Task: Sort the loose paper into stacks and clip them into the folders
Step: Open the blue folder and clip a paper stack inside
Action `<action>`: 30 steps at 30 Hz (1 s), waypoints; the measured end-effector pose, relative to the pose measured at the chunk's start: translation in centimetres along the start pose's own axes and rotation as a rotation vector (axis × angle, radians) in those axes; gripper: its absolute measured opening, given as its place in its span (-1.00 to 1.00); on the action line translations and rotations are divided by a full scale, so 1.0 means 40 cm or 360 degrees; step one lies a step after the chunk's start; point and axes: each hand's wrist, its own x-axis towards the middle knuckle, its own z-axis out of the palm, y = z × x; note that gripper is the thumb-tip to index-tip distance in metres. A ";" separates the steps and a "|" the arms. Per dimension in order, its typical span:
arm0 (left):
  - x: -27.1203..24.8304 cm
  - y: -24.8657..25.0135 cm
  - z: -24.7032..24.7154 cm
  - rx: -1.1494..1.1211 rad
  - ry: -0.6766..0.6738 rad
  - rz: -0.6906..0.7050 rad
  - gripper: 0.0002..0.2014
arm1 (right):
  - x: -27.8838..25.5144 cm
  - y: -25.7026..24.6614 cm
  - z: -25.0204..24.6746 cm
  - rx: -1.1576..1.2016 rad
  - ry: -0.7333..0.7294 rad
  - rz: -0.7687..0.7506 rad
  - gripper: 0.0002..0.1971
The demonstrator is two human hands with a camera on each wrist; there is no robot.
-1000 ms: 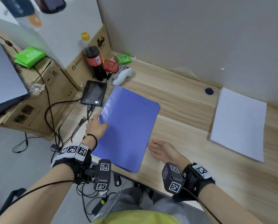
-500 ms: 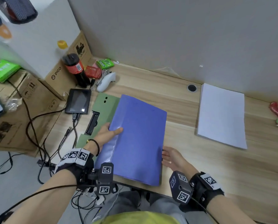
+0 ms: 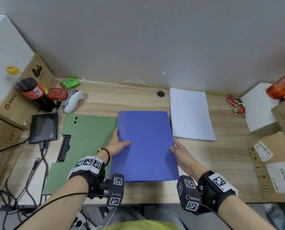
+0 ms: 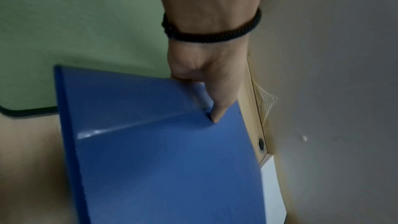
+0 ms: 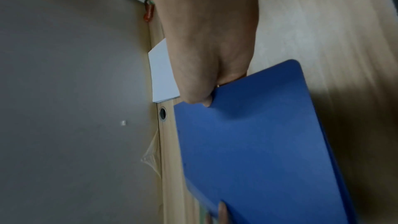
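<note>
A closed blue folder (image 3: 145, 145) lies in the middle of the wooden desk (image 3: 221, 155). My left hand (image 3: 122, 140) grips its left edge, thumb (image 4: 217, 108) pressing on the cover and fingers underneath. My right hand (image 3: 174, 146) pinches the right edge, as the right wrist view shows on the blue folder (image 5: 258, 142). To the left lies a green folder (image 3: 88, 130) with a black clip bar (image 3: 64, 147) along its left side. A stack of white paper (image 3: 190, 113) lies to the right, close to the blue folder's edge.
A small black screen (image 3: 43, 127) with cables, a dark bottle (image 3: 34, 92), a white controller (image 3: 73, 102) and cardboard boxes (image 3: 10, 100) crowd the left. A grey wall (image 3: 138, 47) backs the desk. Red keys (image 3: 234, 103) and more boxes (image 3: 274, 163) sit on the right.
The blue folder has slid right, uncovering the green folder beneath it. My right hand, which lay flat on the desk, now holds the folder's right edge.
</note>
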 end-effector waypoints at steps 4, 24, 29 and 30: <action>0.002 0.042 0.023 0.0285 -0.0161 -0.0066 -0.08 | -0.015 -0.024 -0.014 -0.0155 0.0022 -0.0073 -0.58; -0.211 0.183 -0.259 -0.0372 -0.0249 0.0293 -0.59 | 0.050 -0.166 0.211 -0.0265 -0.0569 -0.0187 -0.71; -0.193 0.063 -0.381 -0.0457 0.0271 0.0221 -0.49 | 0.119 -0.032 0.150 -0.0258 -0.0258 0.0064 -0.77; -0.177 0.036 -0.395 -0.0450 0.0384 0.0203 -0.43 | 0.130 -0.006 0.130 -0.0243 -0.0186 0.0102 -0.76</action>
